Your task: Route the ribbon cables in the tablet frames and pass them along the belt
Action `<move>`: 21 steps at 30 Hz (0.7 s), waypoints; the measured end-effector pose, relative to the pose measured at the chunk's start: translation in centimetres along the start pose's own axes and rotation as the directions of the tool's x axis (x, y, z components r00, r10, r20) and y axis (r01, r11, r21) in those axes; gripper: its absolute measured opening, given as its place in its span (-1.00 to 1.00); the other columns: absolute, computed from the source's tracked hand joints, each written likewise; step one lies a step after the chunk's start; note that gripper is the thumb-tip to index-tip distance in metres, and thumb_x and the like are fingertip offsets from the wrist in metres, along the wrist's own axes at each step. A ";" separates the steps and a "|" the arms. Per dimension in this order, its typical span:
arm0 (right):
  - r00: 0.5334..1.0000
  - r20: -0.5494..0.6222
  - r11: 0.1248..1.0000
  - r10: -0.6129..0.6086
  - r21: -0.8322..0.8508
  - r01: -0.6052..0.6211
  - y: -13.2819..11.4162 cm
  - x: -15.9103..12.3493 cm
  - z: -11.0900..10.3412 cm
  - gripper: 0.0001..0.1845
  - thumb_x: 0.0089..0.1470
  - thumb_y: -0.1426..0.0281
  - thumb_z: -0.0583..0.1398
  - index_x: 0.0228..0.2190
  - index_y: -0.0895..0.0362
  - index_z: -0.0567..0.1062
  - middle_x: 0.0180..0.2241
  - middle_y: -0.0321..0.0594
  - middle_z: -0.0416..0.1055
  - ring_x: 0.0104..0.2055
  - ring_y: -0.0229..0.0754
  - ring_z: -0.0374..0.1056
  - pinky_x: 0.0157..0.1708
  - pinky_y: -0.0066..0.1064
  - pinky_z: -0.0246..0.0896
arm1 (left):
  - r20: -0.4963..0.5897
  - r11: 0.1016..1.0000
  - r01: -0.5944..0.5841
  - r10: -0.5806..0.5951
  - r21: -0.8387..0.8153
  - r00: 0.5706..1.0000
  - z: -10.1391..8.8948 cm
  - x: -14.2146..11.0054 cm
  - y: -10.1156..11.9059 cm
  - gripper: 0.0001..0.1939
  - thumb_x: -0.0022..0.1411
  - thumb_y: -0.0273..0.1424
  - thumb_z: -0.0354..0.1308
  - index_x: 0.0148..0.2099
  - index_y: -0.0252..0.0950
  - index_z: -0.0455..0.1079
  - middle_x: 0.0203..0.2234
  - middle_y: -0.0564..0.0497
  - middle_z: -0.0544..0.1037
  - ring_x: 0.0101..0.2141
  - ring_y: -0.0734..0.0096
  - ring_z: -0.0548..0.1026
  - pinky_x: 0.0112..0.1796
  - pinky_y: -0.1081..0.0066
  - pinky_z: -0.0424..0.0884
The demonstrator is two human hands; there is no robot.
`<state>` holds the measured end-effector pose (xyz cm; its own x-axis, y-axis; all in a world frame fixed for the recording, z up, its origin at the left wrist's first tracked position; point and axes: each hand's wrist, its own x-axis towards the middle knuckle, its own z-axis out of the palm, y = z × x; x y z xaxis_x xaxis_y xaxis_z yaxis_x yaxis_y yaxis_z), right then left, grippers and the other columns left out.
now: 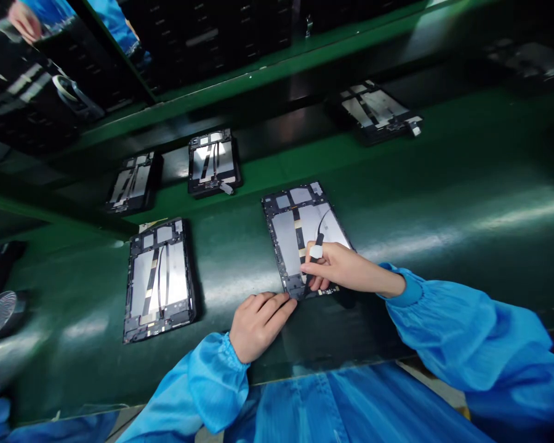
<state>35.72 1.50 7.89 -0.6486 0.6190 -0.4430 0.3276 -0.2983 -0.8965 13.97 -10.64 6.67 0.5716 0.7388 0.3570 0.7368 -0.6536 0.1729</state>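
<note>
An opened tablet (284, 237) lies on the green work surface, showing its silver inside, black frame and a dark flat ribbon cable. My right hand (332, 266) is over its lower part, closed around a slim black tool (320, 239) with a white wrap, held like a pen. The tool points down towards the tablet's bottom edge; the exact kind cannot be made out. My left hand (261, 325) holds nothing. Its fingers are stretched out, the tips touching the tablet's lower left corner, close to the tool's point.
Another opened tablet (159, 280) lies to the left. Further tablets sit on stacks at the back left (212, 161) and back right (373, 111). A round ribbed object (2, 314) stands at the far left. Behind a green rail, another person's hand (25, 21) shows.
</note>
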 end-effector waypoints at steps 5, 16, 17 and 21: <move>1.000 0.004 1.000 0.002 0.007 -0.002 0.2 0.2 0.1 -0.71 0.11 0.22 0.24 -0.38 0.19 0.36 -0.53 -0.16 0.52 -0.48 -0.15 0.51 -0.53 -0.45 0.42 | 0.001 1.000 0.000 0.000 0.006 1.000 0.1 0.0 0.0 -0.70 0.32 -0.53 0.15 0.10 -0.34 0.38 -0.07 -0.02 0.54 -0.15 0.34 0.42 -0.18 0.37 0.34; 1.000 -0.028 1.000 0.008 -0.006 -0.008 0.2 0.0 0.2 -0.71 0.08 0.23 0.26 -0.37 0.22 0.39 -0.54 -0.14 0.51 -0.49 -0.16 0.51 -0.55 -0.49 0.41 | 0.008 1.000 -0.008 0.008 0.012 1.000 0.0 0.0 0.0 -0.69 0.33 -0.54 0.13 0.11 -0.36 0.37 -0.06 -0.03 0.53 -0.13 0.33 0.41 -0.18 0.36 0.32; 0.999 -0.030 1.000 0.012 -0.008 -0.012 0.1 0.0 0.2 -0.71 0.08 0.24 0.26 -0.37 0.23 0.40 -0.53 -0.13 0.51 -0.48 -0.16 0.51 -0.54 -0.49 0.41 | 0.011 0.999 -0.018 0.017 0.029 1.000 -0.1 0.1 0.0 -0.68 0.34 -0.55 0.11 0.12 -0.35 0.37 -0.06 -0.04 0.52 -0.13 0.33 0.41 -0.19 0.36 0.32; 0.999 -0.046 1.000 0.010 -0.020 -0.011 0.0 0.0 0.4 -0.74 0.11 0.25 0.23 -0.37 0.23 0.40 -0.52 -0.12 0.51 -0.48 -0.17 0.51 -0.53 -0.48 0.42 | 0.059 0.989 -0.051 0.043 0.136 0.997 -0.7 0.5 0.4 -0.65 0.40 -0.56 -0.02 0.17 -0.31 0.36 -0.08 -0.05 0.52 -0.17 0.31 0.41 -0.27 0.34 0.28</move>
<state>35.45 1.24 7.88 -0.6132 0.6486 -0.4510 0.3483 -0.2904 -0.8912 14.29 -10.65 7.60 0.6231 0.7185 0.3091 0.7491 -0.6619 0.0285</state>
